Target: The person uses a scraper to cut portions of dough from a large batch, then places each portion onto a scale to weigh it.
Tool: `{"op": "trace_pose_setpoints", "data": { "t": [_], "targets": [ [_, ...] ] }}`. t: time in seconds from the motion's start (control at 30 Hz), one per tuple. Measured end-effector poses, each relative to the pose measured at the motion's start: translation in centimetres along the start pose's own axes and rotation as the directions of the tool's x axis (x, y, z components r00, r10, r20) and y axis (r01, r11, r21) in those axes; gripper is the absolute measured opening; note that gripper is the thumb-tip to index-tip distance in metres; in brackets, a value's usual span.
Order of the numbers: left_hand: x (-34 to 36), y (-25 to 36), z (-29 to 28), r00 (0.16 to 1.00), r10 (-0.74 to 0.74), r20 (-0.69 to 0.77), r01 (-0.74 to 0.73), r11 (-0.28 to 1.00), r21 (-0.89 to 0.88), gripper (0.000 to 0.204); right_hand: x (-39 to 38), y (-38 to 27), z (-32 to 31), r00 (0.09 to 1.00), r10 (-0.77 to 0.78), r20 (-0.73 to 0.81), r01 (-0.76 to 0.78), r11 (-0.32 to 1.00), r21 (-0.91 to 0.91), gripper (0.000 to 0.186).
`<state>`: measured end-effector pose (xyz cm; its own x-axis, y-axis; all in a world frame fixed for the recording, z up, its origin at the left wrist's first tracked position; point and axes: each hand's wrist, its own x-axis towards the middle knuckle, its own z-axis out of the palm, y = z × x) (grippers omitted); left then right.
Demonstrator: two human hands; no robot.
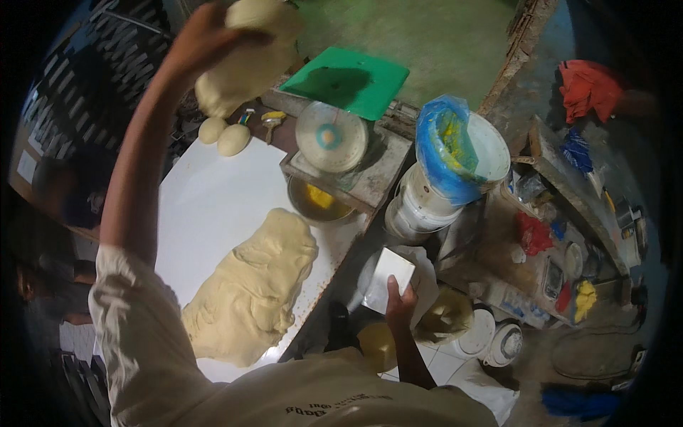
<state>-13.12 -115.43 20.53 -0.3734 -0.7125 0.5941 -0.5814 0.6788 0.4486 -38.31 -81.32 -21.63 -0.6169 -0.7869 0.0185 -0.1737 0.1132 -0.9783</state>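
My left hand (217, 39), raised at the top, grips a large piece of pale dough (235, 71) beside a dial scale (333, 135) with a green tray (345, 78). Two smooth dough balls (233, 140) rest at the back of the white board (206, 185). A big, folded dough mass (252, 285) covers the board's front part. A metal bowl (321, 203) with something yellow is partly under the scale's stand. My right hand (398, 299), lower down beside the board, holds a white rectangular scraper (385, 274).
White buckets (420, 203), a blue bag (445, 153) on top, stand right of the scale. Lidded tubs (475, 331) and sacks (480, 391) lie lower right. A cluttered ledge (541, 270) runs along the right. Another person (43, 281) is at the dim left edge.
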Motion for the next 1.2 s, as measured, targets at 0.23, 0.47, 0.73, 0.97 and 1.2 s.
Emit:
{"op": "trace_pose_setpoints", "data": {
  "t": [0.23,0.47,0.73,0.97,1.2],
  "targets": [
    [15.3,-5.3,21.1,0.941,0.210,0.264,-0.294,0.894,0.337,0.068,1.3,4.4,-3.3,0.956,0.127,-0.264,-0.159,0.982,-0.105,0.052],
    [10.6,0.2,30.1,0.877,0.220,0.427,-0.353,0.898,0.263,0.100,1.8,5.5,-5.8,0.952,0.190,-0.238,-0.219,0.970,-0.102,0.052],
    [8.3,-10.8,18.3,0.992,0.059,-0.108,-0.061,0.998,-0.018,0.066,3.7,-0.1,-4.0,0.967,0.122,-0.222,-0.147,0.984,-0.101,0.052],
    [1.9,-13.5,18.4,0.972,-0.165,0.166,0.224,0.860,-0.458,0.055,4.7,-3.6,-4.3,0.985,-0.014,-0.170,-0.020,0.981,-0.195,0.050],
    [1.7,-14.7,17.8,0.991,-0.034,0.129,0.090,0.885,-0.457,0.074,4.7,-7.8,-3.2,0.982,-0.020,-0.187,-0.023,0.974,-0.224,0.040]
  ]
}}
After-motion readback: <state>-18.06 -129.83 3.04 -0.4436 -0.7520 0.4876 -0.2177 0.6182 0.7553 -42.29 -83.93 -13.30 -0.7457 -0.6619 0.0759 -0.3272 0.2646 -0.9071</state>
